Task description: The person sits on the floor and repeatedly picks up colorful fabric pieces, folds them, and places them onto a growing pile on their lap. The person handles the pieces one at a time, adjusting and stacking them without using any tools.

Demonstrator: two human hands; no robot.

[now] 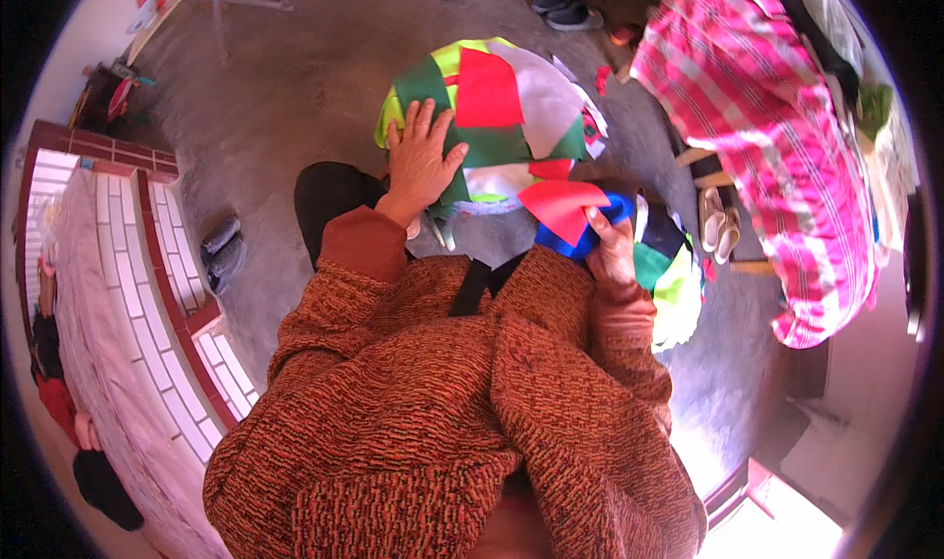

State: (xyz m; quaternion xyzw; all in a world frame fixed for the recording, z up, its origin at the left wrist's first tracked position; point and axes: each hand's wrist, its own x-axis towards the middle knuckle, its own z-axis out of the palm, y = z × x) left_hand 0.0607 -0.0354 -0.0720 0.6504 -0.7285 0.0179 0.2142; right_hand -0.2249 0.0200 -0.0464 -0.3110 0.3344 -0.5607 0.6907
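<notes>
My left hand (pixel 423 161) lies flat with its fingers spread on a round spread of cloth pieces. A dark green piece (pixel 492 147) is by its fingertips. Beyond it lie a red piece (pixel 489 85), a light grey piece (pixel 547 92) and some yellow-green cloth (pixel 447 59). Over my right knee, my right hand (pixel 612 249) pinches a red cloth piece (pixel 562 207) between thumb and fingers. Blue cloth (pixel 554 239) shows beneath that piece, next to the same hand. What supports the round spread is hidden.
Beside my right arm is another heap of cloth pieces (pixel 678 298), green, black and yellow-green. A pink checked cloth (pixel 747 97) drapes over something at the right, near beige shoes (pixel 719 225). Dark shoes (pixel 566 10) stand at the back. More dark footwear (pixel 222 251) sits by the white-tiled base (pixel 138 235).
</notes>
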